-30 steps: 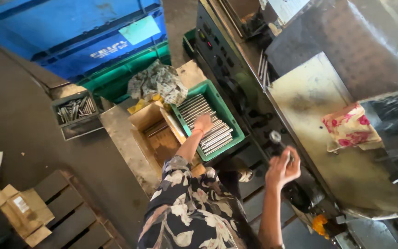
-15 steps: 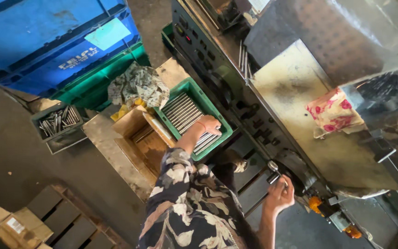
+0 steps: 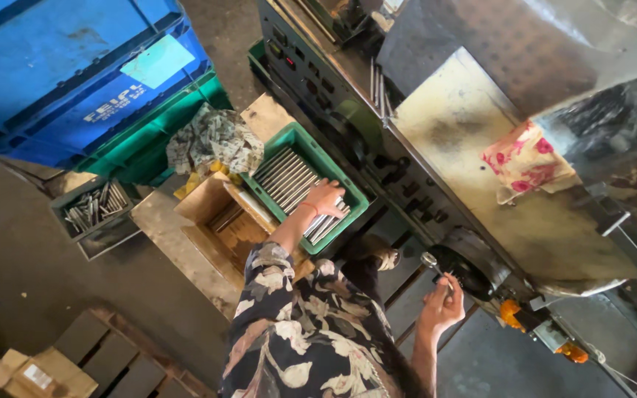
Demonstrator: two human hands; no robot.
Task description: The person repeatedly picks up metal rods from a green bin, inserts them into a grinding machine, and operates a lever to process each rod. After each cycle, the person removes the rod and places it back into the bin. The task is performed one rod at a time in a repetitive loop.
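My left hand [image 3: 325,199] reaches down into a green plastic crate [image 3: 289,140] filled with several long metal rods [image 3: 283,173]. Its fingers curl over the rods at the crate's near end. My right hand [image 3: 441,306] is raised beside the machine's front and is closed around a short metal rod [image 3: 430,260], whose tip points at a dark round opening [image 3: 464,269] in the machine. My patterned sleeve [image 3: 270,269] runs up toward the crate.
A large grey machine [image 3: 473,147] with a flowered cloth [image 3: 526,158] fills the right. A cardboard box [image 3: 215,217], a rag [image 3: 215,140], a small grey tray of metal parts [image 3: 94,206], and blue crates [image 3: 75,74] lie left. A wooden pallet [image 3: 112,357] sits lower left.
My left hand has slid along the rods to the near end of the green crate. My right hand has dropped lower along the machine front, still closed on the rod.
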